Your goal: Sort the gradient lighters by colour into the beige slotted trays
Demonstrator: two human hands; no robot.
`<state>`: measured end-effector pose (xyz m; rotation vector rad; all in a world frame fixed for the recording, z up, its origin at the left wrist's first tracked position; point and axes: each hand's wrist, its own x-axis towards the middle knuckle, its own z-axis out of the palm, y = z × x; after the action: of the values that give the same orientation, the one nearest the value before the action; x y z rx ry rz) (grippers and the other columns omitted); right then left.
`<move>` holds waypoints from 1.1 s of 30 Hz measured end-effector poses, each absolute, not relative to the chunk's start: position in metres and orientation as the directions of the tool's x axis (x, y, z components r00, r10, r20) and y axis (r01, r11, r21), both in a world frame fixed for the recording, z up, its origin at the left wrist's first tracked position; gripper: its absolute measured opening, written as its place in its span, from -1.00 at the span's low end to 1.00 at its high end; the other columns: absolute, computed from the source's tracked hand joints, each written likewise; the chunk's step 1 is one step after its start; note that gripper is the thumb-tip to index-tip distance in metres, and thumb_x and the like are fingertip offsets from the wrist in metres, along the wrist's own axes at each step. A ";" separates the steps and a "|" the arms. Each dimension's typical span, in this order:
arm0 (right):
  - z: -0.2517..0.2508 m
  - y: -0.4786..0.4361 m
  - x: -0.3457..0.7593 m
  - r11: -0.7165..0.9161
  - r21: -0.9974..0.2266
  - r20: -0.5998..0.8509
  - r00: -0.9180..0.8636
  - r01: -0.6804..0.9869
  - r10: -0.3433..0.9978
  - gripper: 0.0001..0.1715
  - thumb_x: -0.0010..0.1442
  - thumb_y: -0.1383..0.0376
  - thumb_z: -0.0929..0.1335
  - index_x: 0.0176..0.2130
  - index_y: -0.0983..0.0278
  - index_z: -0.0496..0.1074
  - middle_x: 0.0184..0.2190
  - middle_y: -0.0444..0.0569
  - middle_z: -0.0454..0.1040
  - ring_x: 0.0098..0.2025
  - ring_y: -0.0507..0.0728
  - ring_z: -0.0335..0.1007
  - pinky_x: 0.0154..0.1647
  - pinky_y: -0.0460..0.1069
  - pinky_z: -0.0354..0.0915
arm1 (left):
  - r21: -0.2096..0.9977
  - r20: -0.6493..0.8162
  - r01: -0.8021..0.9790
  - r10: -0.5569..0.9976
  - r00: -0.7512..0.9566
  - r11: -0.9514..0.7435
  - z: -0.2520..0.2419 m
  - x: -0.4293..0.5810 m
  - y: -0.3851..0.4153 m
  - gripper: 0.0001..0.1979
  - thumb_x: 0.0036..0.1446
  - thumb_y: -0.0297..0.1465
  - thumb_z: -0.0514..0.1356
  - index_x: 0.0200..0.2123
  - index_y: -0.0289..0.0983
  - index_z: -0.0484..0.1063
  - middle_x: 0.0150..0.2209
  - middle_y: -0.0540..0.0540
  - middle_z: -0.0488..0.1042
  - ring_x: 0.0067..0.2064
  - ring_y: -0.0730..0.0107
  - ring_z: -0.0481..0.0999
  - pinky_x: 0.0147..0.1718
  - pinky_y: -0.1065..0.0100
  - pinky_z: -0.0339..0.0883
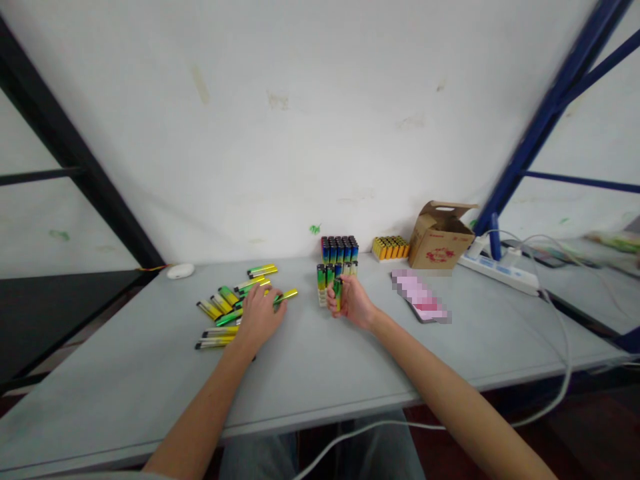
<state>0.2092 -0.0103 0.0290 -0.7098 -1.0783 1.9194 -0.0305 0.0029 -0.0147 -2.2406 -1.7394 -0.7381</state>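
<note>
My right hand (355, 303) is closed round a green-and-yellow lighter (338, 295), held upright with its dark top up. Right behind it stands a white holder (323, 298) with several upright lighters (321, 275), partly hidden by that hand. Over the loose lighters (227, 295) on the left of the table, my left hand (263, 310) has its fingers curled on another green-and-yellow lighter (287, 296), whose yellow end sticks out to the right. The loose lighters lie flat at various angles, some hidden under the left hand.
A block of blue lighters (340, 249) stands near the wall. Right of it are a tray of orange-yellow lighters (391, 248), an open cardboard box (440, 237) and a power strip (500, 272). A pink phone-like item (420, 295) lies in front; a white case (181, 271) sits far left.
</note>
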 end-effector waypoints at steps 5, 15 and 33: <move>0.028 -0.011 0.210 -0.261 -0.868 -0.026 -0.485 -0.423 0.874 -0.54 0.05 -0.05 0.20 -0.50 0.28 0.32 -0.65 -0.16 0.17 -0.62 0.00 0.07 -0.69 -0.13 -0.05 | 0.140 0.522 0.945 0.833 0.181 -0.294 -0.016 -0.030 0.003 -0.74 0.17 -0.27 0.08 -0.23 -0.26 0.50 -0.10 -0.24 0.46 0.07 0.02 0.35 0.06 0.03 0.25; 0.029 -0.008 0.217 -0.263 -0.874 -0.051 -0.460 -0.409 0.887 -0.54 0.17 -0.04 0.23 -0.40 0.29 0.35 -0.58 -0.17 0.23 -0.58 -0.01 0.17 -0.66 -0.14 0.01 | 0.141 0.518 0.943 0.834 0.189 -0.301 -0.014 -0.030 0.003 -0.73 0.16 -0.28 0.08 -0.22 -0.29 0.51 -0.09 -0.27 0.46 0.06 -0.01 0.36 0.05 0.00 0.27; 0.029 -0.005 0.218 -0.337 -0.842 -0.133 -0.444 -0.421 0.886 -0.56 0.09 -0.06 0.19 -0.53 0.24 0.16 -0.66 -0.24 0.05 -0.65 -0.04 -0.07 -0.67 -0.14 -0.14 | 0.146 0.503 0.940 0.842 0.197 -0.307 -0.012 -0.027 0.001 -0.73 0.16 -0.28 0.09 -0.22 -0.29 0.52 -0.11 -0.27 0.46 0.05 0.01 0.36 0.07 0.02 0.25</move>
<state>0.2180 -0.0053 0.0294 -0.7588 -0.9532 1.8935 -0.0272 0.0008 -0.0116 -2.2732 -1.7189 -0.7526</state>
